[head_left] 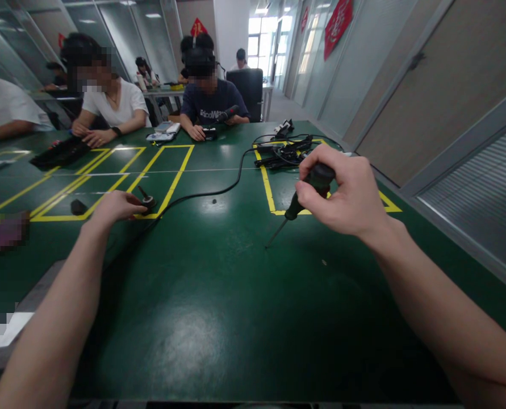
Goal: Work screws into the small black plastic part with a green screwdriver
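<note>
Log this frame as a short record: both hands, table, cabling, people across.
Left hand: at a small dark part with a stem; whether gripped, unclear
Right hand: holding a screwdriver by its handle, shaft slanting downward
Table: green, marked with yellow tape
Cabling: black bundle beyond the right hand; black cable curving toward the left
Across: person in dark shirt, person in white shirt
</note>
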The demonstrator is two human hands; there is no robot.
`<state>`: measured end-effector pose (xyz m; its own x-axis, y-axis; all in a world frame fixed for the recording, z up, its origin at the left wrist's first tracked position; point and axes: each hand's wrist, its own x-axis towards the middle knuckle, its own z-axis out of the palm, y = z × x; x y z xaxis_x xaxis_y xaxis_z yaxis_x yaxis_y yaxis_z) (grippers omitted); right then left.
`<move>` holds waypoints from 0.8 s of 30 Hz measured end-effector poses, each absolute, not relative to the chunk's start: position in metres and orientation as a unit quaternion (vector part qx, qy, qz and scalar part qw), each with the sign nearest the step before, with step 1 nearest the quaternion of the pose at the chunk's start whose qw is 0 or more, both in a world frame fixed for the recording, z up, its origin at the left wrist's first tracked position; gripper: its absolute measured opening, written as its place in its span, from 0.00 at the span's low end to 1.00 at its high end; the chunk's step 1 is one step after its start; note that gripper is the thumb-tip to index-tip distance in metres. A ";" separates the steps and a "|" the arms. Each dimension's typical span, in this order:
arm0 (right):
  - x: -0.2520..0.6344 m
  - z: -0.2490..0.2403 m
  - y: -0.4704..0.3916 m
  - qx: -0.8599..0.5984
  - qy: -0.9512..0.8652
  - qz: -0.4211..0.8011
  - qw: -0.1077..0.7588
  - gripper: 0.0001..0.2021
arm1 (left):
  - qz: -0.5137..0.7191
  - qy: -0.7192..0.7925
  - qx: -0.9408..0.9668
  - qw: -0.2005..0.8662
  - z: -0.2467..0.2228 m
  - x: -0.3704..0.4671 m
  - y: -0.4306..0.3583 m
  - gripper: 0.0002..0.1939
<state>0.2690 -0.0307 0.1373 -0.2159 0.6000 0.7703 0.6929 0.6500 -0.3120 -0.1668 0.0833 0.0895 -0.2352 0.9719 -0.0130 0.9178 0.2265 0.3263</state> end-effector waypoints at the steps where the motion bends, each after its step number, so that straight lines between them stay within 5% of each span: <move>1: 0.269 0.137 -0.031 -0.415 -0.778 -0.049 0.469 0.06 | 0.098 0.783 0.603 0.119 0.089 -0.167 0.084 0.07; 12: 0.269 0.140 -0.033 -0.411 -0.781 -0.052 0.467 0.05 | 0.028 0.795 0.603 0.064 0.098 -0.178 0.090 0.16; 24: 0.270 0.136 -0.032 -0.425 -0.777 -0.039 0.462 0.06 | 0.249 0.788 0.562 0.016 0.123 -0.147 0.065 0.26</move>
